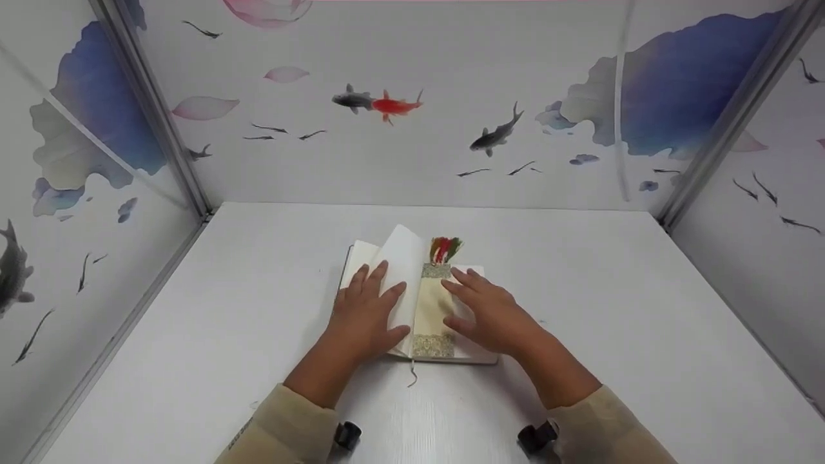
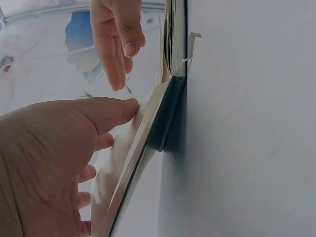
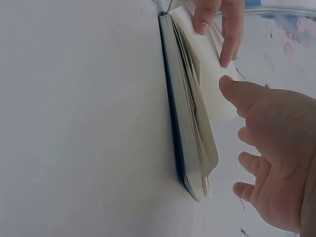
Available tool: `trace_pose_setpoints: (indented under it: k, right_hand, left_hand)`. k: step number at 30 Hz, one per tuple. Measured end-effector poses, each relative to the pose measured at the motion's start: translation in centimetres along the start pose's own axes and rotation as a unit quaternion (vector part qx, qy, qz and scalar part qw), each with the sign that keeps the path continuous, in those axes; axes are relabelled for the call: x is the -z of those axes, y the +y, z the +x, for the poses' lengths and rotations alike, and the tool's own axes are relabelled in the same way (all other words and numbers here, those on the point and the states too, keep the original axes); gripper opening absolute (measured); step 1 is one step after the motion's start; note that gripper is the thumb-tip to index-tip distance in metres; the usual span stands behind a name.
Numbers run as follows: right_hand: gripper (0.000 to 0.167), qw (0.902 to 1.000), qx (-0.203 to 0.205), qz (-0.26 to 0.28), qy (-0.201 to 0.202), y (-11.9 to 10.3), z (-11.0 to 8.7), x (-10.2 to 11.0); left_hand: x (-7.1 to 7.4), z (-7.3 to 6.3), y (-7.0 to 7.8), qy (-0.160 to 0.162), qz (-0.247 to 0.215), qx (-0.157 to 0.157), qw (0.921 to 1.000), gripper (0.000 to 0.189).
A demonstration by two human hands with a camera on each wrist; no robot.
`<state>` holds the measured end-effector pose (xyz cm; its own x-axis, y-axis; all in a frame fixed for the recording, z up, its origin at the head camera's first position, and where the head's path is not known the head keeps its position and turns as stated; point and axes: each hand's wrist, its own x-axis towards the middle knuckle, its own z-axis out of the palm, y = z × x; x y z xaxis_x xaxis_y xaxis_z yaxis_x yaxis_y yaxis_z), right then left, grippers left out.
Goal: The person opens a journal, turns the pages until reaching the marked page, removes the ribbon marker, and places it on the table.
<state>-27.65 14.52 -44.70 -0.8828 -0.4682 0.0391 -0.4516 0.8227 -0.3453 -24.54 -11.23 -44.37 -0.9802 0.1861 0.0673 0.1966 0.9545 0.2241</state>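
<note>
An open notebook [image 1: 475, 351] with a dark cover lies on the table. A cream bookmark [image 1: 430, 309] with patterned ends sits on its right-hand page, its red and green tassel [image 1: 445, 249] past the top edge. One loose white leaf [image 1: 405, 251] stands partly lifted over the left side. My left hand [image 1: 366, 316] rests on the left pages with fingers spread. Over the right page, my right hand [image 1: 491, 314] has its fingers spread and fingertips close by the bookmark; the right wrist view shows its palm [image 3: 281, 128] apart from the page edges.
The white table [image 1: 644, 335] reaches to a back wall [image 1: 412, 167] painted with fish and petals, with metal posts [image 1: 151, 109] at its corners. A thin ribbon [image 1: 413, 374] hangs from the notebook's lower edge. Black straps [image 1: 538, 438] are at both sleeves.
</note>
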Motion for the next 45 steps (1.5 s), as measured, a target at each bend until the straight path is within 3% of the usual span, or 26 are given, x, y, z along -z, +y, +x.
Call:
trace_pose_setpoints:
  k: [6,11,22,29,45]
  right_hand:
    - [0.073,0.9999,-0.003,0.006,-0.009,-0.5,1.0,0.1]
    - [0.071,0.9999,-0.001,-0.006,-0.013,-1.2,2.0,0.0]
    - [0.07,0.996,-0.021,-0.063,-0.059,-2.5,3.9,-1.1]
    - [0.068,0.995,-0.008,-0.069,-0.072,-3.1,4.2,-1.4]
    - [0.062,0.9867,0.009,-0.117,-0.112,-3.0,4.6,-2.0]
  left_hand:
    - [0.4,-0.1,0.1,-0.014,0.024,0.028,0.9992,0.082]
    - [0.6,-0.4,0.1,-0.029,0.04,0.032,0.9983,0.08]
    - [0.1,-0.6,-0.6,-0.098,0.003,0.022,0.9949,0.063]
    - [-0.5,-0.6,-0.8,-0.135,-0.039,0.042,0.9892,0.065]
    - [-0.5,-0.4,-1.0,-0.15,-0.03,0.033,0.9877,0.071]
